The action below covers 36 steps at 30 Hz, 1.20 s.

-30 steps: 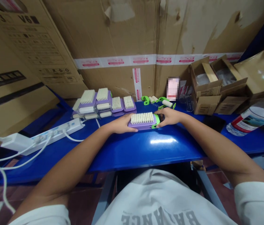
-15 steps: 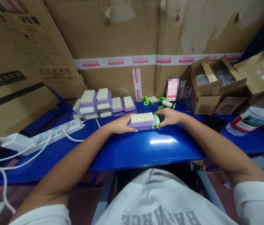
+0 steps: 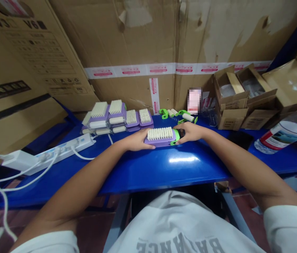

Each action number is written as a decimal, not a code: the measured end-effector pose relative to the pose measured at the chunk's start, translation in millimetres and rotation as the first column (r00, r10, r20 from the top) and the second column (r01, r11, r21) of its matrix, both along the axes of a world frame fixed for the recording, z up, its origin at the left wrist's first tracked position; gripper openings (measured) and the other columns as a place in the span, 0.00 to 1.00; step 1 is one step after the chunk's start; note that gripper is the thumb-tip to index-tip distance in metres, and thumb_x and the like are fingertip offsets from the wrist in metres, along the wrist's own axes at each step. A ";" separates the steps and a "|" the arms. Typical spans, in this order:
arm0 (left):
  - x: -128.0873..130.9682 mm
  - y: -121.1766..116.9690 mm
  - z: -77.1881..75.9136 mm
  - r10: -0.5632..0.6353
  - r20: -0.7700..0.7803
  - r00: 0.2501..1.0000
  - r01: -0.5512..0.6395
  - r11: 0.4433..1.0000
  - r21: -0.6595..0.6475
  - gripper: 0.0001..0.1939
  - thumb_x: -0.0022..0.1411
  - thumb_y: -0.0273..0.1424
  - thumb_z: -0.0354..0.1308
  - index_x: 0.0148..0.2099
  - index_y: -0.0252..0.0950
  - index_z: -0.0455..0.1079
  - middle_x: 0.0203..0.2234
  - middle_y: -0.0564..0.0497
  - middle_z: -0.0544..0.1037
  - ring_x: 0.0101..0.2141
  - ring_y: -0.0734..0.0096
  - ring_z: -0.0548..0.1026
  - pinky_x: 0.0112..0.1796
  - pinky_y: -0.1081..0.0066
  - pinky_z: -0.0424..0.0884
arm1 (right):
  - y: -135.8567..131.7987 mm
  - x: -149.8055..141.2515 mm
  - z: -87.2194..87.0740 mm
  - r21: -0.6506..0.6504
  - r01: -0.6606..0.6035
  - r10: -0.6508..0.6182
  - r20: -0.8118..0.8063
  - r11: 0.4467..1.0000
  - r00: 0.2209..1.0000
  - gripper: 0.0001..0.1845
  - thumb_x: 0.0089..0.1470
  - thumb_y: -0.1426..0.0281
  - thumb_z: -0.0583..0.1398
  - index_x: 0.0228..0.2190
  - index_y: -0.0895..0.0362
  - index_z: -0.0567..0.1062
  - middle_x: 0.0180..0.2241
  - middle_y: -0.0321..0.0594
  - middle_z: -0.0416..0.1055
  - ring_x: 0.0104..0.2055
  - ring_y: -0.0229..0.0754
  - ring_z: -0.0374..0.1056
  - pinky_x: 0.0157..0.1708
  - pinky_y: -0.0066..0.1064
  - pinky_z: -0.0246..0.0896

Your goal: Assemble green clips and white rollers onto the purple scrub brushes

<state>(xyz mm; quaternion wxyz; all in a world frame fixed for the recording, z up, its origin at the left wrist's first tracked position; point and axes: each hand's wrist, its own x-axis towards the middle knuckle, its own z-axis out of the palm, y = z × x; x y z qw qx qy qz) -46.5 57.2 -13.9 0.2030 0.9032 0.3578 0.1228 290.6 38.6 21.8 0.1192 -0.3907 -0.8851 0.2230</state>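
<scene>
A purple brush (image 3: 160,141) with cream bristles facing up lies crosswise over the blue table, a bright green clip-like part (image 3: 175,137) at its right end. My left hand (image 3: 138,140) is closed around the brush's left end, thumb along the near side. At the other end my right hand (image 3: 190,132) grips the green part between thumb and fingers. Behind the hands lie loose green pieces (image 3: 163,113) and small cream rollers (image 3: 187,117). More purple brushes (image 3: 117,108) are stacked to the left, some with cream rollers along their front.
On the left a white power strip (image 3: 66,144) has cables plugged in. Opened cardboard boxes (image 3: 232,117) and a large plastic bottle (image 3: 280,135) stand on the right. Tall cardboard (image 3: 148,38) walls the back of the blue table (image 3: 148,168).
</scene>
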 end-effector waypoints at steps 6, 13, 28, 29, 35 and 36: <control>0.3 -0.3 0.2 0.004 0.005 1.000 -0.004 1.000 0.000 0.50 0.55 0.58 0.69 0.71 0.38 0.61 0.68 0.35 0.70 0.68 0.39 0.69 0.68 0.45 0.65 | -0.1 0.2 0.5 0.006 0.004 -0.004 -0.005 1.000 1.000 0.38 0.44 0.50 0.75 0.49 0.63 0.81 0.32 0.40 0.77 0.31 0.44 0.69 0.32 0.33 0.61; 0.0 -0.7 0.5 0.000 0.011 1.000 0.000 1.000 0.003 0.49 0.55 0.57 0.70 0.71 0.39 0.61 0.68 0.35 0.70 0.67 0.37 0.69 0.67 0.43 0.65 | -0.9 -0.6 1.4 0.007 0.010 -0.010 0.003 1.000 1.000 0.37 0.44 0.50 0.75 0.49 0.62 0.81 0.33 0.40 0.78 0.31 0.44 0.70 0.32 0.32 0.60; 2.4 -2.6 3.4 0.019 -0.022 1.000 -0.019 1.000 -0.017 0.51 0.55 0.58 0.69 0.71 0.37 0.59 0.70 0.33 0.68 0.69 0.37 0.66 0.69 0.43 0.61 | -2.1 -0.8 2.4 -0.003 0.010 -0.010 0.000 1.000 1.000 0.37 0.44 0.50 0.74 0.49 0.63 0.81 0.32 0.40 0.78 0.31 0.44 0.69 0.33 0.33 0.60; 2.5 -2.7 3.7 0.022 -0.024 0.999 -0.022 1.000 -0.020 0.51 0.55 0.58 0.69 0.71 0.37 0.59 0.70 0.32 0.68 0.70 0.36 0.66 0.69 0.43 0.61 | -2.2 -0.8 2.6 -0.004 0.007 -0.007 0.001 1.000 1.000 0.37 0.45 0.50 0.74 0.49 0.63 0.81 0.33 0.40 0.78 0.31 0.44 0.69 0.32 0.33 0.60; 1.8 -2.5 3.1 0.016 -0.004 1.000 -0.016 1.000 -0.012 0.50 0.55 0.57 0.69 0.71 0.38 0.60 0.69 0.34 0.69 0.68 0.37 0.69 0.68 0.43 0.64 | -2.1 -1.5 2.6 0.002 0.002 -0.002 -0.003 1.000 1.000 0.35 0.45 0.50 0.74 0.47 0.62 0.81 0.32 0.40 0.77 0.31 0.43 0.68 0.32 0.33 0.58; 1.6 -2.3 2.7 0.011 0.000 1.000 -0.011 1.000 -0.009 0.50 0.55 0.57 0.69 0.71 0.38 0.60 0.69 0.35 0.70 0.68 0.37 0.69 0.68 0.43 0.64 | -2.0 -1.7 2.4 0.004 -0.002 0.002 -0.008 1.000 1.000 0.35 0.45 0.50 0.74 0.47 0.62 0.81 0.32 0.40 0.77 0.31 0.43 0.68 0.32 0.33 0.58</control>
